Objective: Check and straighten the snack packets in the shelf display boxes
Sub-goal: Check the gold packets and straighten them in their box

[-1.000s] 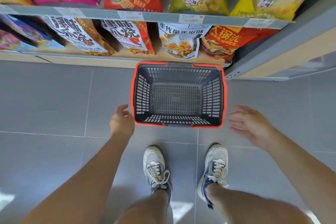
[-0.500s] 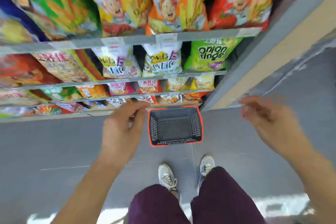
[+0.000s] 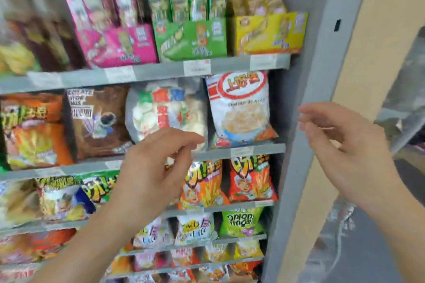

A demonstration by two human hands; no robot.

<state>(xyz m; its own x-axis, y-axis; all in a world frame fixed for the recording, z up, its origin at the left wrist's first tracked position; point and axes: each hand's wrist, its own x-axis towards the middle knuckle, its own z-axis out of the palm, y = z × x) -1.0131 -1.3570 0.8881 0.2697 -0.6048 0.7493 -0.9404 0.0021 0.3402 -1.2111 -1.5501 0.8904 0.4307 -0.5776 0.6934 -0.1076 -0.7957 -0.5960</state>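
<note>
Three display boxes stand on the top shelf: a pink box [image 3: 122, 46], a green box [image 3: 190, 39] and a yellow box [image 3: 269, 32], each with tall snack packets upright in it. My left hand [image 3: 154, 167] is raised in front of the shelves below, fingers loosely bent, holding nothing. It hovers before a clear bag of white crackers [image 3: 165, 110]. My right hand [image 3: 345, 145] floats open in front of the grey shelf upright [image 3: 305, 99], apart from any packet.
A white shrimp-flakes bag [image 3: 241, 108] and a brown chocolate bag [image 3: 99, 119] sit on the second shelf. Orange and red stick-snack bags [image 3: 250, 179] and a green onion-rings bag [image 3: 241, 220] fill lower shelves. A beige wall panel [image 3: 358, 53] lies right.
The view has swung up from the floor and the grey basket to the upper shelves. Both hands have risen from beside the basket to shelf height, still holding nothing.
</note>
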